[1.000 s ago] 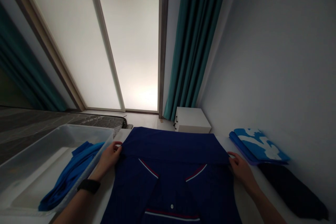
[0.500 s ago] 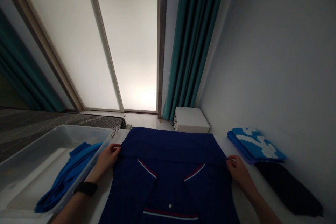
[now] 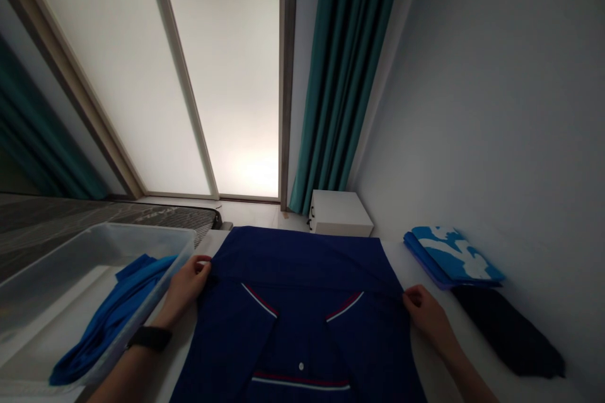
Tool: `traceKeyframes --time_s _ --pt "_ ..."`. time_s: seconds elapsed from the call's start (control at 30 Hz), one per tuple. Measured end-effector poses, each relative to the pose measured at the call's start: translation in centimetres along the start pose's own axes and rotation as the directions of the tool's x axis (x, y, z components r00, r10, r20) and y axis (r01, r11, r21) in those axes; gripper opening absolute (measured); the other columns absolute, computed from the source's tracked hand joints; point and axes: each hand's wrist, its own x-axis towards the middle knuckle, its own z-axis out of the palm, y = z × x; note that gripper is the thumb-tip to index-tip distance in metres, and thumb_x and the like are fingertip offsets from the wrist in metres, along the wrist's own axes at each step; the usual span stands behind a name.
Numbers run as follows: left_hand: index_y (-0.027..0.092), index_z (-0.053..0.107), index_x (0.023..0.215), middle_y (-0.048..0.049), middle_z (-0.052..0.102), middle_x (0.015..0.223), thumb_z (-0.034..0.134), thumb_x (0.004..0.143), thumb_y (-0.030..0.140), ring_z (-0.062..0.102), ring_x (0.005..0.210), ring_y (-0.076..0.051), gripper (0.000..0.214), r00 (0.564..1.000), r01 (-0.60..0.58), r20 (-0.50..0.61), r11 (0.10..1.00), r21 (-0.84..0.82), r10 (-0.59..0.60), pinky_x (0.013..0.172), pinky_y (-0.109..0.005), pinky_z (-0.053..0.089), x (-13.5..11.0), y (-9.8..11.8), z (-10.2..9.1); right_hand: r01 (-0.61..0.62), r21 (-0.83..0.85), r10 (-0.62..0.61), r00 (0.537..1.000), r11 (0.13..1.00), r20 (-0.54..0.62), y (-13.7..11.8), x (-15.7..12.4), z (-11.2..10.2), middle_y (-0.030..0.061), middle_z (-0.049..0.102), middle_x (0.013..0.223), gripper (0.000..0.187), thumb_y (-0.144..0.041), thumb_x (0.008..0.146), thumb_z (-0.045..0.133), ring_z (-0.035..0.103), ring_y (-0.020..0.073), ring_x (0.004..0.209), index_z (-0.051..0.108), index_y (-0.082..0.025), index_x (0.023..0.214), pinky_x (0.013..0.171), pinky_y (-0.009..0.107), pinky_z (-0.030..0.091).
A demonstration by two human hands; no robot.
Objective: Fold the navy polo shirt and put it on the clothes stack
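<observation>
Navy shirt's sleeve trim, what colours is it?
The sleeve trim is dark red and white, clearest in the head view.

Found on the white tabletop (image 3: pixel 439 378): a navy shirt (image 3: pixel 297 315) between left fingers (image 3: pixel 202 264) and right fingers (image 3: pixel 412 295), a translucent bin (image 3: pixel 146 239) left of them, a folded stack (image 3: pixel 456 258) and a black garment (image 3: pixel 508 330) to their right.

Navy shirt (image 3: pixel 300 321): laid flat on the white surface (image 3: pixel 215 240) at 6 o'clock, near end out of view. Cross line runs 9 to 3 near its 12 o'clock end. Sleeves turned inward, red-and-white cuffs (image 3: pixel 259 300) at 11 and 1. White button (image 3: pixel 301 366) toward 6, striped edge just past it.
</observation>
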Motion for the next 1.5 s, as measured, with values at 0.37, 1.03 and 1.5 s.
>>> traceKeyframes --time_s 0.37,1.03,1.5 --pt "0.019 0.064 0.097 -0.0041 0.072 0.078 0.046 0.076 0.045 0.068 0.072 -0.025 0.038 0.999 -0.026 0.021 0.999 -0.034 0.027 0.064 -0.030 0.047 -1.4 1.3 -0.9 0.250 -0.385 -0.310 0.945 0.888 -0.101 -0.8 -0.9 0.5 0.0096 0.059 0.095 0.023 -0.035 0.087 0.040 0.059 0.0246 0.088 0.053 -0.021 0.098 0.077 0.036 0.043" --pt "0.017 0.066 0.093 -0.0035 0.070 0.073 0.051 0.080 0.038 0.064 0.064 -0.019 0.028 0.992 -0.098 0.037 0.924 -0.369 0.119 0.059 -0.027 0.045 -3.4 0.5 -1.0 0.926 -0.150 -0.851 0.377 0.346 0.366 -31.0 -11.1 19.0 0.0065 0.061 0.106 0.021 -0.019 0.087 0.057 0.056 0.0246 0.096 0.057 -0.023 0.108 0.083 0.037 0.040" --pt "0.016 0.068 0.089 -0.0051 0.072 0.076 0.054 0.080 0.030 0.066 0.070 -0.019 0.022 0.993 -0.051 0.078 0.912 -0.406 0.091 0.063 -0.026 0.047 -3.6 1.7 -0.9 0.913 -0.217 -0.839 0.403 0.344 0.365 -31.9 -9.9 20.5 0.0047 0.063 0.097 0.016 -0.011 0.091 0.049 0.056 0.0226 0.090 0.060 -0.022 0.095 0.081 0.035 0.038"
